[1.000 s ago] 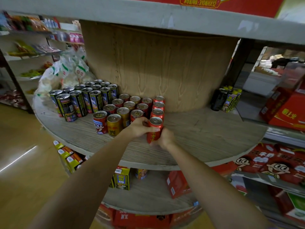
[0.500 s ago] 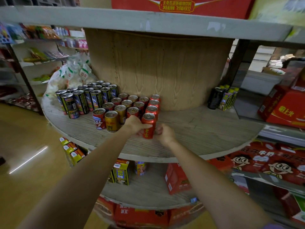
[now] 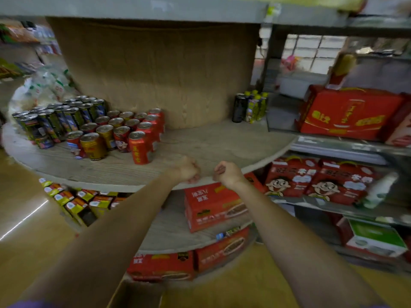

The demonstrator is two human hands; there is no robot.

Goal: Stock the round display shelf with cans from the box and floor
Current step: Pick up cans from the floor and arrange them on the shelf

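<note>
Red can [image 3: 140, 147] upright on the shelf [image 3: 211, 143], axis vertical, at the front of the can cluster.
Both hands, left [image 3: 188, 170] and right [image 3: 227, 173], hover at the shelf edge, fingers clenched, empty; bare shelf toward 3 o'clock.

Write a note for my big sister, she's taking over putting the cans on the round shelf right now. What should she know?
Left hand: fingers curled, holding nothing, near the front edge of the round shelf.
Right hand: the same, beside it and empty.
Front red can: stands upright on the shelf, at the front of a red row running back to the wooden core; no hand touches it.
Done: a block of red, gold and dark cans fills the shelf's left part.
Left: the right part of the shelf is bare wood. A cardboard box edge shows at the bottom of the view; its contents are hidden. Fetch more cans and extend the rows rightward.
</note>
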